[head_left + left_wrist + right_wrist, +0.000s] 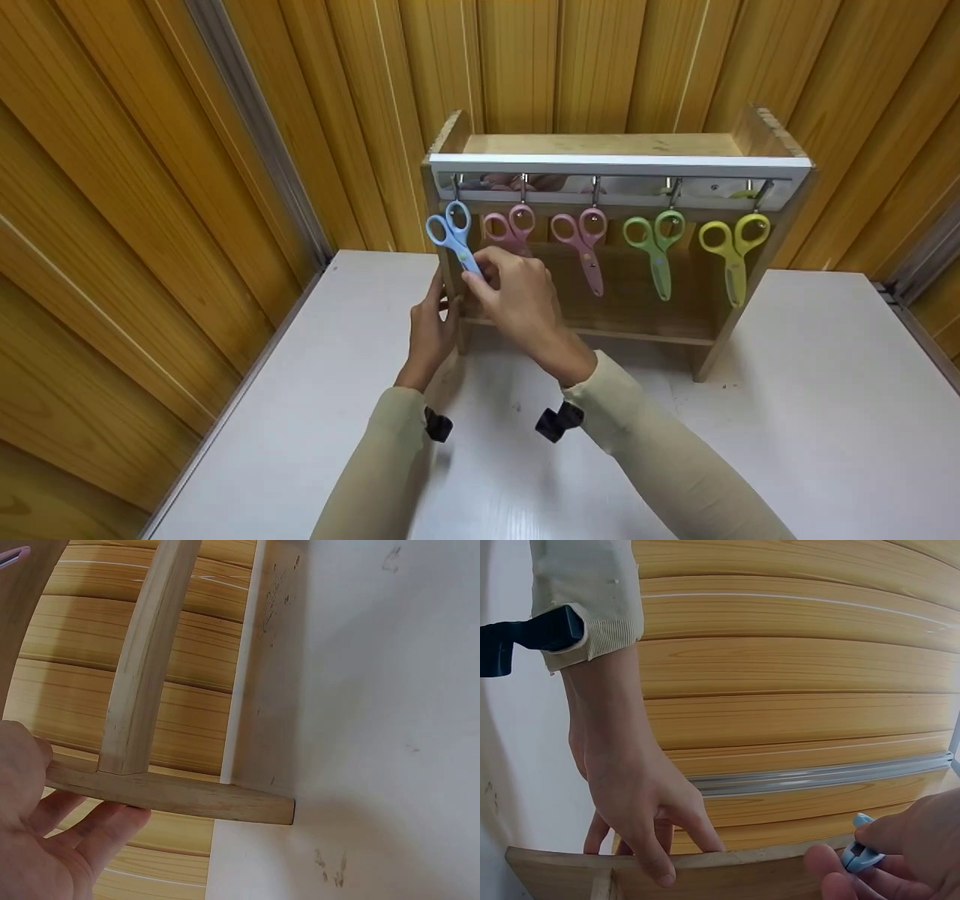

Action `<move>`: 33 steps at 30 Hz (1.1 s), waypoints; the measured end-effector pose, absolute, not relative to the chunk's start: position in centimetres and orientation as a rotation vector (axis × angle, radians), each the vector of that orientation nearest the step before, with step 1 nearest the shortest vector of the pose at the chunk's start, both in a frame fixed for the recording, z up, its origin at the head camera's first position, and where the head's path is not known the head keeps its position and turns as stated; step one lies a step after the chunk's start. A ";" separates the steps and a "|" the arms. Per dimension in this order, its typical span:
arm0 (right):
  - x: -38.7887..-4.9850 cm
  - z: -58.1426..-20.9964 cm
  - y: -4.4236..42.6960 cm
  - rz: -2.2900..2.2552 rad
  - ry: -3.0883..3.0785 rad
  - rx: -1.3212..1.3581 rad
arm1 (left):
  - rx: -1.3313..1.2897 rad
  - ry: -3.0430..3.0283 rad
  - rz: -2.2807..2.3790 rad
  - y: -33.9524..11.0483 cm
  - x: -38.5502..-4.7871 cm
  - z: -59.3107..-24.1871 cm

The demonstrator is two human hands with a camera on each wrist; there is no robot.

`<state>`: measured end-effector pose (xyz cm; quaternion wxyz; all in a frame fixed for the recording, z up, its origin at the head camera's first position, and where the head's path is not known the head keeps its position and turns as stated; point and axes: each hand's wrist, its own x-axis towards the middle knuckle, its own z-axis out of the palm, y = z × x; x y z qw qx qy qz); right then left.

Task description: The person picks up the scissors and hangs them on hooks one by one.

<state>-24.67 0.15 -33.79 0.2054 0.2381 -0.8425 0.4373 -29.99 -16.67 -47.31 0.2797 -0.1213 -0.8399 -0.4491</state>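
Observation:
In the head view my right hand (525,300) pinches the blade end of light-blue scissors (452,234) between thumb and fingers. The scissors' finger loops point up, at the leftmost metal hook (455,186); whether a loop sits fully on it I cannot tell. My left hand (431,334) grips the left side panel of a wooden rack (726,330), thumb on the inner face and fingers outside. In the left wrist view, that panel's edge (217,802) stands on the white table. Pink scissors (517,225), partly hidden by my right hand, hang beside the blue pair.
More pink scissors (583,244), green scissors (658,247) and yellow scissors (735,251) hang from hooks to the right. The hooks stick out from a shiny metal strip (622,187) along the rack's top front. A wood-plank wall (600,67) rises behind the white table (352,337).

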 end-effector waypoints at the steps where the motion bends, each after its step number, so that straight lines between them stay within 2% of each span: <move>1: -24.7 -33.8 0.1 1.221 -2.352 0.661 | -0.330 -2.248 -1.200 -16.7 -30.0 -47.3; 22: -24.4 -35.0 0.0 1.228 -2.348 0.629 | -0.324 -2.244 -1.199 -16.6 -30.0 -47.2; 33: -25.1 -37.6 -0.4 1.237 -2.312 0.543 | -0.335 -2.216 -1.168 -16.7 -30.3 -47.5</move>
